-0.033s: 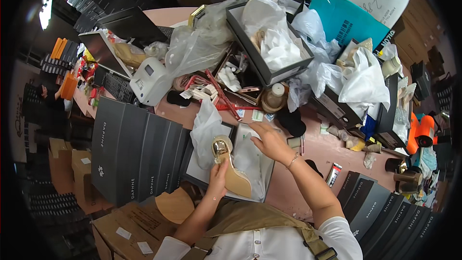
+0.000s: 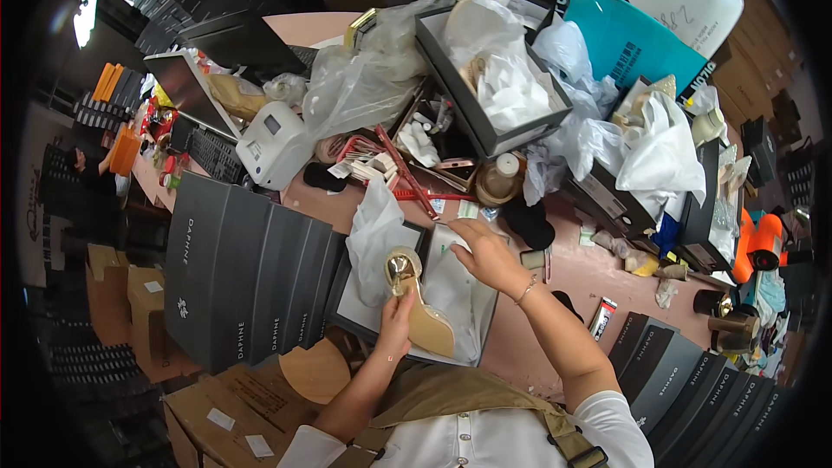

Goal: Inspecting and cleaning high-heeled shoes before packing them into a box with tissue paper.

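Note:
A high-heeled shoe with a beige sole and a shiny gold heel (image 2: 431, 327) is tilted over an opened shoe box (image 2: 351, 327). My left hand (image 2: 395, 326) grips it near the heel, fingers wrapped round. White tissue paper (image 2: 374, 230) stands up from the box just behind the shoe, and more paper lines its right side. Over that right side hovers my right hand (image 2: 494, 262), fingers stretched out and thumb apart. Nothing shows in its grasp; whether the fingertips touch the paper I cannot tell.
Grey shoe boxes (image 2: 221, 273) stand in a row at left, more boxes (image 2: 672, 373) at lower right. Behind lie a red-handled strip (image 2: 406, 173), a brown jar (image 2: 499, 180), a white label printer (image 2: 276, 146) and an open box of wrapped shoes (image 2: 498, 78). A glue tube (image 2: 604, 317) lies at right.

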Available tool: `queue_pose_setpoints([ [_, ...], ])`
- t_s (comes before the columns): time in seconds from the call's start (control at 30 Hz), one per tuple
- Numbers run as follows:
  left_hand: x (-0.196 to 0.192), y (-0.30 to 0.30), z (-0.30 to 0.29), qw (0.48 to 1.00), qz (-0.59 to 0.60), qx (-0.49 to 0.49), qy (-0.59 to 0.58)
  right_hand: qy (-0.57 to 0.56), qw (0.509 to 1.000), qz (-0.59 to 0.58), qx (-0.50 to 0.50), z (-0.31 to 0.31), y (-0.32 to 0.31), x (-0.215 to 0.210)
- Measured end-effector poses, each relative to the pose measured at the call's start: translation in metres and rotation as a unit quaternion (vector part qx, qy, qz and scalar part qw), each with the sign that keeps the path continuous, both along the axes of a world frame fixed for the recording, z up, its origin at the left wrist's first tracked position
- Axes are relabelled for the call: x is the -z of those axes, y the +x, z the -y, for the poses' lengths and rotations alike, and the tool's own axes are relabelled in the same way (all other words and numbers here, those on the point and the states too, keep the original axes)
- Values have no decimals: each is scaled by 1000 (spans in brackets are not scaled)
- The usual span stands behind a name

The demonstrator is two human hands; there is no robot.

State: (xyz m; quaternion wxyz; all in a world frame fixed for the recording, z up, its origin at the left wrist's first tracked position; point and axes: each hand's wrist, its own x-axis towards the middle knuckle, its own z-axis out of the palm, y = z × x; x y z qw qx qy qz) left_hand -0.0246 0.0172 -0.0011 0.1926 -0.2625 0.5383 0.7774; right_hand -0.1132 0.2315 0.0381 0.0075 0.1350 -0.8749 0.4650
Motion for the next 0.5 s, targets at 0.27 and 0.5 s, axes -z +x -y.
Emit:
queue_pose_setpoints([
  [0.27,31,10,22,998,52,5,42,299,942,-151,3,46,-85,-5],
  [0.5,16,1,29,998,46,-18,41,452,889,-78,-3,74,-130,27],
])
